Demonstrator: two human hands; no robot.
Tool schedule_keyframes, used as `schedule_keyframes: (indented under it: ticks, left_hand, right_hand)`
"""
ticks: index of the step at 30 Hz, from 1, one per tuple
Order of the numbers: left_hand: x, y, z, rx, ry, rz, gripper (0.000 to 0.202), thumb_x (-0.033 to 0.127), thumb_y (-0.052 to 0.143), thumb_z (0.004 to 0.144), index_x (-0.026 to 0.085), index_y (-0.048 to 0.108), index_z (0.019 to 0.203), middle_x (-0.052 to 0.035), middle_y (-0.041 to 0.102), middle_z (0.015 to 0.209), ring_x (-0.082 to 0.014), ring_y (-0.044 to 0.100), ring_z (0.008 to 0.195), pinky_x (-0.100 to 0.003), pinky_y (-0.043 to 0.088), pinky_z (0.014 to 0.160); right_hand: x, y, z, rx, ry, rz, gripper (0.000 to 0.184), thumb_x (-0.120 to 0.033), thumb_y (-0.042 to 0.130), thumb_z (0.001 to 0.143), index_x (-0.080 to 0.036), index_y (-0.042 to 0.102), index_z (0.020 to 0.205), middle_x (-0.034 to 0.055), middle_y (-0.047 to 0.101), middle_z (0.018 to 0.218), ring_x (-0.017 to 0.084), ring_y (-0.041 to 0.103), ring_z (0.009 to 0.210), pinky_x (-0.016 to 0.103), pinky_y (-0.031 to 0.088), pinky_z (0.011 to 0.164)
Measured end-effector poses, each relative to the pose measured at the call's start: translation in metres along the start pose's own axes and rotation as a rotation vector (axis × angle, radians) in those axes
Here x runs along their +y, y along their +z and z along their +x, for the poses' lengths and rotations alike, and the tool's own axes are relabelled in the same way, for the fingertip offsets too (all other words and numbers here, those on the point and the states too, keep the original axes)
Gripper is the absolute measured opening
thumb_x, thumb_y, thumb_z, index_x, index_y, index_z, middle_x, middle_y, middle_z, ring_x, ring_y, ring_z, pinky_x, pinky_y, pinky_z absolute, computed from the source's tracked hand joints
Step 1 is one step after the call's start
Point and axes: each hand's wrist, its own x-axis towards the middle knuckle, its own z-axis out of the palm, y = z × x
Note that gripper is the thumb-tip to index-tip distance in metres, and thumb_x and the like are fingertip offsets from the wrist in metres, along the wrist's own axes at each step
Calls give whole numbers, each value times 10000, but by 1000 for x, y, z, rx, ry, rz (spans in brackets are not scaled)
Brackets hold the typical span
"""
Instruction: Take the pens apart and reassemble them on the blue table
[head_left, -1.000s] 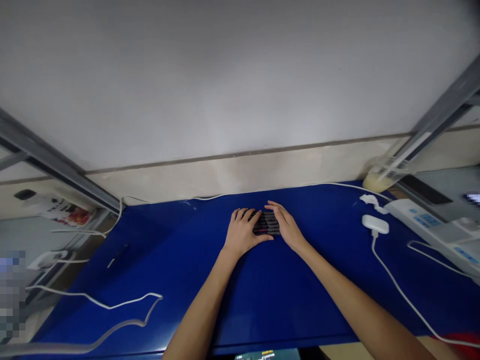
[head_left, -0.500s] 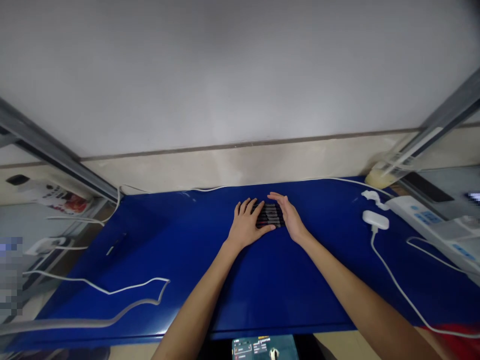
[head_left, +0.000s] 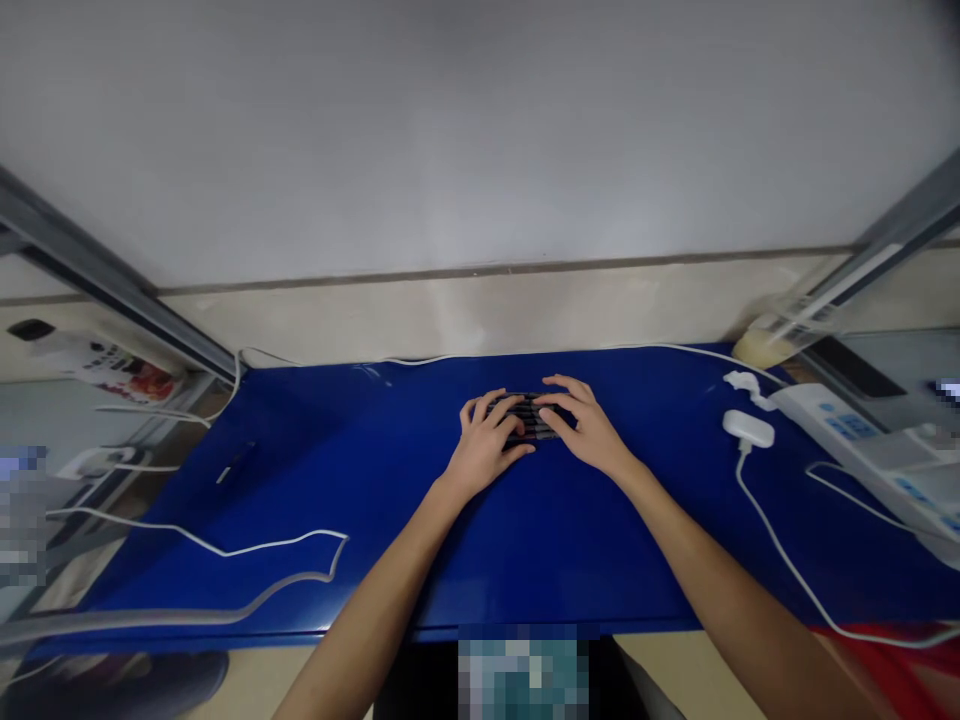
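Observation:
A small bundle of dark pens (head_left: 529,418) with red markings lies on the blue table top (head_left: 375,480), near its far middle. My left hand (head_left: 484,447) rests on the bundle's left end with its fingers curled over it. My right hand (head_left: 589,428) covers the right end, fingers bent down onto the pens. Both hands hide most of the bundle; only a strip between them shows.
A white charger block (head_left: 748,428) with a cable (head_left: 787,555) lies at the right, beside a white device with blue buttons (head_left: 855,435). A white cable loop (head_left: 225,560) lies at the left front. A metal frame post (head_left: 112,310) slants at the left, against a pale wall.
My right hand has turned from standing on edge beside the pens to lying over them, fingers curled down. My left hand's fingers have closed in too. The view has shifted slightly.

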Motion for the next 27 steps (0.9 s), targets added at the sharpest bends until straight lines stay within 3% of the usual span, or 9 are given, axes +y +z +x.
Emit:
schedule_keyframes:
  ticks: [4,8,10,13,16,20,27]
  left_hand:
    - [2,1,1,-2,32,-8,216,440,674,888,227,650,912,-51,520,1474,-304,326,1433,-556,291,1094]
    - [2,-6,2,72,76,6,169,378,626,934,210,634,946,-65,581,1400,-271,405,1371,-490,346,1066]
    - [0,-11,3,148,68,43,157,343,577,968,198,625,1005,-77,640,1306,-258,477,1286,-445,393,1013]
    - [-3,-16,4,198,63,140,188,320,504,1007,176,626,1011,-73,712,1018,-217,593,994,-357,447,829]
    - [-2,-18,4,180,110,241,214,315,476,1021,175,637,1014,-50,683,869,-187,584,814,-329,411,716]
    - [5,-19,3,135,148,325,213,327,472,1023,219,649,1068,-39,664,867,-192,581,822,-343,364,696]
    - [13,-14,3,4,-66,190,362,372,346,1059,227,630,888,-12,678,800,-169,559,745,-333,342,695]
  right_hand:
    - [2,0,1,-11,3,-10,255,-405,559,973,-250,700,1118,105,581,1351,288,439,1345,546,379,1129]
    - [-6,-8,2,-43,-94,-80,221,-383,564,978,-277,714,1100,78,571,1377,294,411,1365,541,373,1114]
    - [-13,-12,2,-128,-163,-157,225,-390,583,972,-297,711,1131,70,598,1341,301,456,1308,541,398,1061]
    - [-23,-13,2,-232,-194,-229,275,-343,513,1014,-278,654,1240,67,690,1173,262,570,1113,482,467,935]
    - [-28,-9,1,-255,-224,-271,286,-279,444,1041,-222,632,1249,75,705,1117,247,592,1049,442,500,904]
    - [-25,-2,-3,-220,-275,-328,291,-259,416,1042,-179,665,1170,97,696,1037,249,620,998,425,531,928]
    - [-22,3,-6,-174,-270,-361,378,-179,347,1037,-208,687,1199,105,710,981,259,623,940,439,547,891]
